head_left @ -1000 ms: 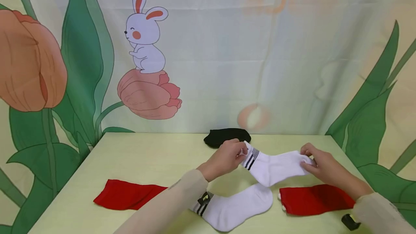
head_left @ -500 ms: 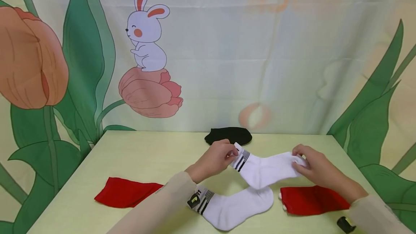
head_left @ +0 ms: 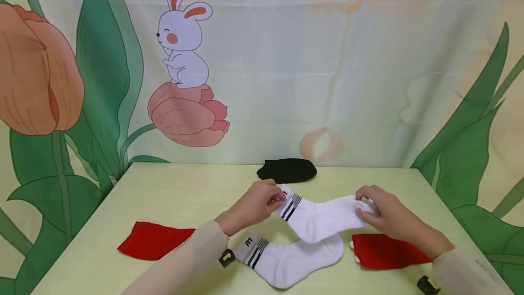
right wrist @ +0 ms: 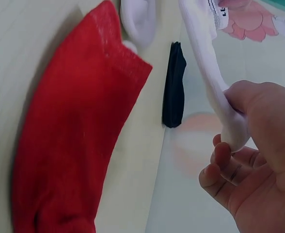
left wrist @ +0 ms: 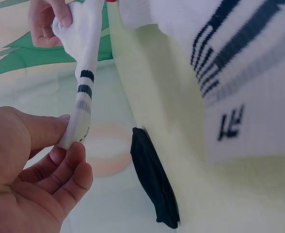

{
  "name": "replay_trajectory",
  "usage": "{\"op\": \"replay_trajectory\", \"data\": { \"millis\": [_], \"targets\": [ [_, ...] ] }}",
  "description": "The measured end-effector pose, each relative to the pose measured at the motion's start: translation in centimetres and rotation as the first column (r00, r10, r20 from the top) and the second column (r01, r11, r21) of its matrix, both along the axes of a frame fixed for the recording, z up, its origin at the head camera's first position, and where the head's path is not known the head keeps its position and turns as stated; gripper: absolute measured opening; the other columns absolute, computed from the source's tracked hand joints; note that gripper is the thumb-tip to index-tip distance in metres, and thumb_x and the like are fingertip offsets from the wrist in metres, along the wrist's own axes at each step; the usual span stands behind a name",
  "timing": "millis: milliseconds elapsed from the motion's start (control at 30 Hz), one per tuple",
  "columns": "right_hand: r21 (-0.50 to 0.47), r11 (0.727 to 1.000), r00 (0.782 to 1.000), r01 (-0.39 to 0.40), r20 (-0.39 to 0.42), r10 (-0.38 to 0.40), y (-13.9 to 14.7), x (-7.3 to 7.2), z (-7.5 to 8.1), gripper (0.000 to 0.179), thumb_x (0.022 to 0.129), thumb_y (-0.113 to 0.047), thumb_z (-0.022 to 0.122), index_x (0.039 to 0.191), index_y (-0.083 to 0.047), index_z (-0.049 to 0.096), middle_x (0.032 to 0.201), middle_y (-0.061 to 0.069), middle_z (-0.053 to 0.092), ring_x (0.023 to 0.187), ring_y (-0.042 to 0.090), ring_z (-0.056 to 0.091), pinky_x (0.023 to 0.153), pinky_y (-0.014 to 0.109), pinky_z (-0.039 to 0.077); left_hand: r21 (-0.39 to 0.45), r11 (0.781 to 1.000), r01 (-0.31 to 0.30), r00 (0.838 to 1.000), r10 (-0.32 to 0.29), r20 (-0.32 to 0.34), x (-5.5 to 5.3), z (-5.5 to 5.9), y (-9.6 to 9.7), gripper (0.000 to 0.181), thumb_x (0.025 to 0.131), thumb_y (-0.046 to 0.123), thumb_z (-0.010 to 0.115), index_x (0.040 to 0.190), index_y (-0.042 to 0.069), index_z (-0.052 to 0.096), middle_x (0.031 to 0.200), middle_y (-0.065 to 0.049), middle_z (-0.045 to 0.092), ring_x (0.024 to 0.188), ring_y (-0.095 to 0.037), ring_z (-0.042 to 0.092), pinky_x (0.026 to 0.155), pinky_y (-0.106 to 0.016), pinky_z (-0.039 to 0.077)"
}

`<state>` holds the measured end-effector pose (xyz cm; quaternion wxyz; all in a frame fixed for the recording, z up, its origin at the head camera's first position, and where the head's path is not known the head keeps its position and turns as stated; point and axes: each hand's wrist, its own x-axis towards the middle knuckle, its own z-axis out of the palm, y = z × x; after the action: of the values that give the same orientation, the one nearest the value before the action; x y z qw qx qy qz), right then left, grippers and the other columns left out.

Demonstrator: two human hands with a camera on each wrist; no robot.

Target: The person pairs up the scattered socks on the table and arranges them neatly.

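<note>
A white sock (head_left: 323, 215) with dark stripes at its cuff is stretched between both hands above the table. My left hand (head_left: 255, 204) pinches the cuff end between thumb and fingers, as the left wrist view also shows on the striped sock (left wrist: 84, 92). At the toe end, my right hand (head_left: 386, 213) grips the fabric; the toe (right wrist: 234, 131) bulges between thumb and fingers in the right wrist view. Below lies a second white striped sock (head_left: 286, 263) flat on the table, its toe partly overlapped by the held one.
A black sock (head_left: 286, 170) lies at the table's back edge. One red sock (head_left: 153, 240) is at the left, partly behind the left sleeve. Another red sock (head_left: 386, 251) lies under the right forearm. A printed curtain (head_left: 266, 81) hangs behind the table (head_left: 172, 195).
Both hands have moved left and slightly down with the white sock held between them, bringing it over the toe of the sock lying below. The lying socks have stayed put.
</note>
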<state>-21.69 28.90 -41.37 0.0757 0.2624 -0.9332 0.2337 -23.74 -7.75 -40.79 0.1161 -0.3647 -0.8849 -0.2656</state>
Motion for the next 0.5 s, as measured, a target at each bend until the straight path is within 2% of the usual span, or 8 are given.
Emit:
{"op": "replay_trajectory", "data": {
  "millis": [367,500],
  "targets": [
    [0.018,0.998,0.995,-0.061,-0.083,0.062,-1.4,0.6,0.1,0.029,0.090,-0.014,0.080,0.111,-0.025,0.064,0.106,-0.007,0.060,0.091,0.012,0.056,0.076,0.026,0.057,0.003,1.000,-0.008,0.998,0.008,0.061,1.5,0.2,-2.1,0.006,0.091,0.003,0.076,0.095,0.005,0.080,0.082,0.001,0.061,0.076,-0.011,0.055,0.069,-0.023,0.051],
    [0.013,0.997,0.993,-0.080,-0.081,0.081,-2.0,0.9,0.2,0.028,0.090,-0.014,0.080,0.109,-0.026,0.064,0.104,-0.008,0.059,0.090,0.012,0.055,0.075,0.025,0.056,-0.004,1.000,-0.012,0.996,0.012,0.093,2.3,0.2,-2.8,0.006,0.092,0.005,0.076,0.097,0.006,0.080,0.083,0.003,0.060,0.075,-0.010,0.054,0.068,-0.022,0.051]
  ]
}}
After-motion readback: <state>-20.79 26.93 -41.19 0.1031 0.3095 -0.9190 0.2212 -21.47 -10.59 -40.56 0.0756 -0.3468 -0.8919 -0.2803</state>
